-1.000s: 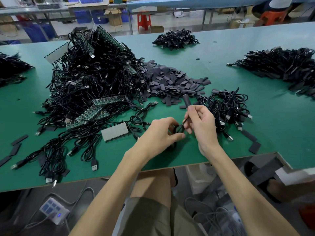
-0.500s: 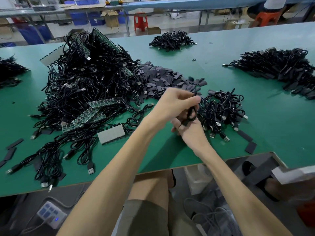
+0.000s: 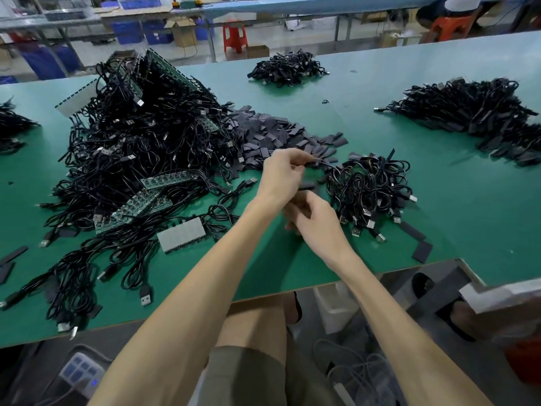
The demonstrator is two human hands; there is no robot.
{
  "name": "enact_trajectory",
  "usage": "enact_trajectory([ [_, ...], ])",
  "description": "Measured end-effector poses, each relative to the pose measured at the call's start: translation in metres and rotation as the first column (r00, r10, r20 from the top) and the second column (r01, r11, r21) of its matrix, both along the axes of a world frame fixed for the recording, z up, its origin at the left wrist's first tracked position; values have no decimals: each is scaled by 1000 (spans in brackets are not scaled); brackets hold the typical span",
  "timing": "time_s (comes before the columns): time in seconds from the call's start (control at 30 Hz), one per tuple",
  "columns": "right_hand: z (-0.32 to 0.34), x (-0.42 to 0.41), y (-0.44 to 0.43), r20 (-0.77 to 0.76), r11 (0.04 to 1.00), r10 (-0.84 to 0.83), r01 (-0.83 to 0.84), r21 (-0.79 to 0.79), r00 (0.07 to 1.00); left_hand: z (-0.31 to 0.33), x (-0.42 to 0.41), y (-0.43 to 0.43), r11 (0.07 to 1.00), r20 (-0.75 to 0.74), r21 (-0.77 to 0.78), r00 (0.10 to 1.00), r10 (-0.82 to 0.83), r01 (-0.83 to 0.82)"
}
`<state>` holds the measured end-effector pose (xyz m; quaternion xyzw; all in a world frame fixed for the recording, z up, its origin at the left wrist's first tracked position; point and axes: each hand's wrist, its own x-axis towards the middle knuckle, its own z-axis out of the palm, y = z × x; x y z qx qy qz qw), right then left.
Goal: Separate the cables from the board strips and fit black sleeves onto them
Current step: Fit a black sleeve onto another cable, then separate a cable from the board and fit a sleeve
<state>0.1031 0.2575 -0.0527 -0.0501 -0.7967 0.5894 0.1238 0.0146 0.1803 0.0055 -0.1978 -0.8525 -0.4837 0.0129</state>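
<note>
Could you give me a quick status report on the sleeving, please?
Left hand pinches a cable beside the small cable pile. Right hand curled beneath the left wrist, contents hidden. Sleeve pile just beyond, unobstructed.

Bare arms, olive-khaki shorts.
The left hand point(image 3: 281, 174) and right hand point(image 3: 316, 221), mid-frame, lead back along arms that are bare to the frame's lower edge. At bottom centre, plain olive-khaki shorts point(image 3: 246, 376) end below a bare knee point(image 3: 254, 317).
</note>
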Motion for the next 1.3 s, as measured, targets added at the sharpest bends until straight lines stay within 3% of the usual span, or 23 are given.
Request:
enact_trajectory([
  [0.2, 1, 2, 0, 5, 1000, 10, -10, -13, 1000, -13, 3, -34, 973, -84, -229, 996, 23, -42],
  [0.37, 1, 2, 0, 1, 998, 23, -22, -63, 1000, -9, 22, -91, 868, -241, -419, 955, 176, -266],
  [0.53, 1, 3, 0, -5, 997, 45, -45, -66, 999, -2, 41, -139, 684, -135, -609, 902, 410, -402],
  [0.7, 2, 4, 1, -4, 998, 44, -45, -37, 999, -2, 47, -163, 640, -24, -675, 878, 478, -367],
  [0.8, 3, 5, 1, 4, 998, 50, -49, -27, 999, -9, 52, -165, 707, -40, -593, 891, 452, -385],
  [0.9, 4, 6, 1, 4, 997, 76, -76, -4, 997, -14, 59, -159, 815, -59, -404, 901, 429, -415],
  [1.03, 5, 9, 1, -19, 987, 155, -154, 54, 988, -16, 70, -137, 933, -7, -167, 947, 321, -318],
  [1.13, 5, 10, -1, -49, 975, 204, -198, 100, 978, -22, 77, -114, 971, -19, -3, 971, 238, -238],
  [1.3, 2, 8, 1, -59, 961, 171, -153, 232, 983, -32, 78, -92, 988, -62, -6, 986, 157, -157],
])
